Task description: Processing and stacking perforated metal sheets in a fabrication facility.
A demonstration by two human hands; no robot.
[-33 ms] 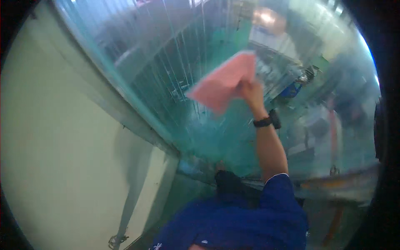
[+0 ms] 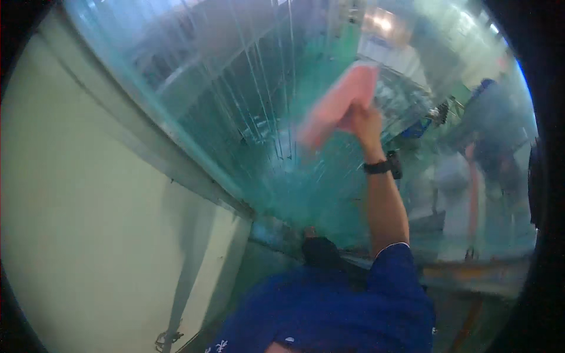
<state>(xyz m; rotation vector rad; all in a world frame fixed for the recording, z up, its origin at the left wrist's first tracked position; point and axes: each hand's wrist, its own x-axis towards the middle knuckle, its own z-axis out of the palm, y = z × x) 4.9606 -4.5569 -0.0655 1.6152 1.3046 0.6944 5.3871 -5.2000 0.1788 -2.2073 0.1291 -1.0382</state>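
Observation:
My right hand (image 2: pixel 366 122) is closed on a pink cloth (image 2: pixel 348 94), gripping it by its lower right part. The cloth stretches up and to the left from my fingers, its edges smeared by motion. Behind it rises a transparent pane (image 2: pixel 276 182) with wet-looking streaks running along it; whether the cloth touches its surface I cannot tell. A dark watch (image 2: pixel 379 167) is strapped round my right wrist, and the forearm comes out of a short blue sleeve (image 2: pixel 394 267). My left hand does not show.
A pale wall panel (image 2: pixel 88 194) fills the left side, meeting the pane along a grey frame (image 2: pixel 194 176). Through the pane show a blurred blue object (image 2: pixel 415 128) and a reddish upright strip (image 2: pixel 472 194). A dark trouser leg (image 2: pixel 322 253) is below the pane.
My right hand and the pink cloth have shifted a little to the right and slightly upward. The cloth now looks narrower and more steeply tilted.

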